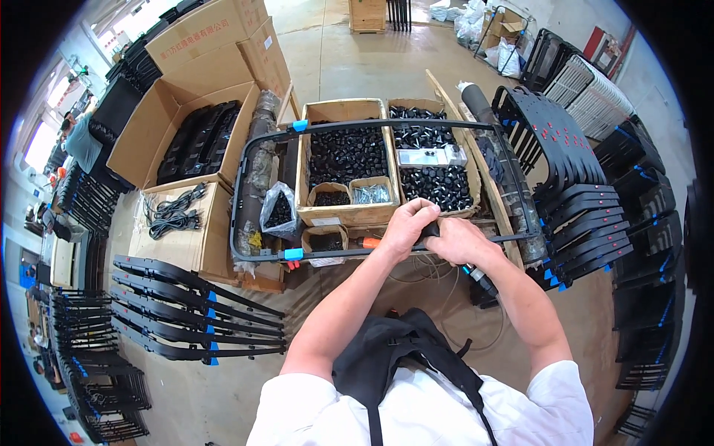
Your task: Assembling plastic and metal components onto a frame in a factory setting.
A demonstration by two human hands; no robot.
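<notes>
1. By the frame's near bar (pixel 515 237), a black part (pixel 431 230) is being gripped by the right hand (pixel 462 241), fingers curled.
2. Left hand (pixel 406 229): fingers bent, hold hidden.
3. Likely, fitting is being done; next, pushing may be needed.

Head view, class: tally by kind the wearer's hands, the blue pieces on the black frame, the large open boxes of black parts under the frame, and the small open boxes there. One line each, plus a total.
Hands: 2
Blue pieces: 2
Large open boxes: 2
Small open boxes: 3
Total: 9
</notes>
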